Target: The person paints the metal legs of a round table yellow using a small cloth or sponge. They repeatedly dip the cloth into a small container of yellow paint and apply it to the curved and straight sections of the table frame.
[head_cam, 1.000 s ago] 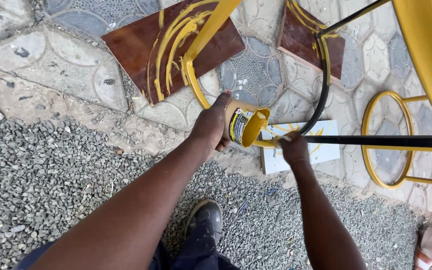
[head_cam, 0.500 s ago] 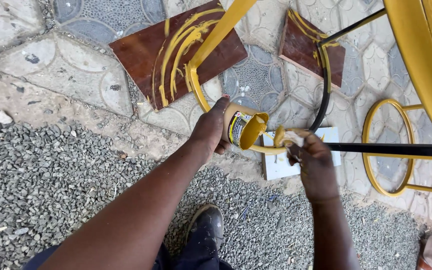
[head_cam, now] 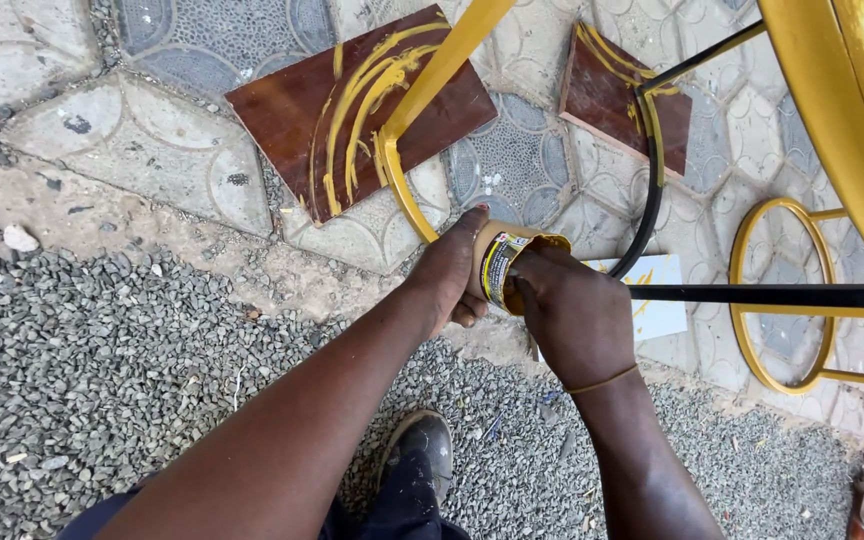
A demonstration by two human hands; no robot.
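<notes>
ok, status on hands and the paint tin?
Left hand gripping the small paint tin by its side. Right hand over the tin's mouth. Black frame bar close beside the right hand.

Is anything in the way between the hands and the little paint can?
Nothing visible is. The left hand already grips the paint can around its side, and the right hand is right at its open mouth, covering it. The black metal bar lies off to the right.

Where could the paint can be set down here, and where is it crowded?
Free: the gravel left of the left hand, and the paving left of the big board. Crowded: around the can, between both boards, the metal frame and the yellow ring.
</notes>
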